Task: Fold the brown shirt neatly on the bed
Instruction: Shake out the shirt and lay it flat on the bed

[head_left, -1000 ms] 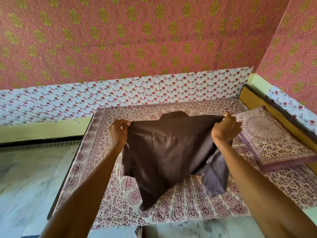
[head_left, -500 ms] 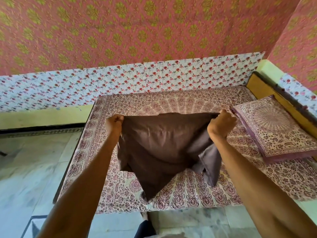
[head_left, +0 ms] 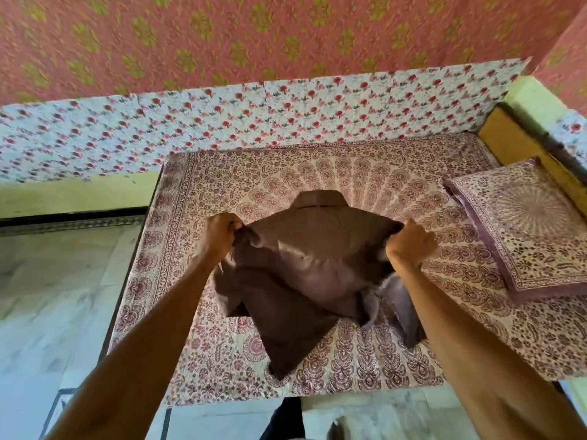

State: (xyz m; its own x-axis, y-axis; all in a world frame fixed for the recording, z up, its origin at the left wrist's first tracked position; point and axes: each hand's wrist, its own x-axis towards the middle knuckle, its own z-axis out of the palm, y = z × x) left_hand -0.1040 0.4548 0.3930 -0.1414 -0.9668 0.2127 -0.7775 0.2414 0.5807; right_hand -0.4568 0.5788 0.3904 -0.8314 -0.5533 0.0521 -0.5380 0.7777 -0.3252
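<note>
Since a moment ago the collar has swung up into view as the brown shirt (head_left: 317, 268) hangs over the middle of the bed (head_left: 349, 173). Left hand (head_left: 219, 238) and right hand (head_left: 411, 246) each pinch a shoulder edge. Open sheet lies all round; the pillow (head_left: 527, 223) sits well apart at the right edge.

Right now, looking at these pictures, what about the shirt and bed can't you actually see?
All in the head view:
- Front of the shirt: it faces away, so buttons are hidden.
- Fingers of the left hand and right hand: curled into the cloth.
- Bed under the shirt: covered.
- Pillow: its right side is cut by the frame edge.
- Fine creases: motion blur.
</note>
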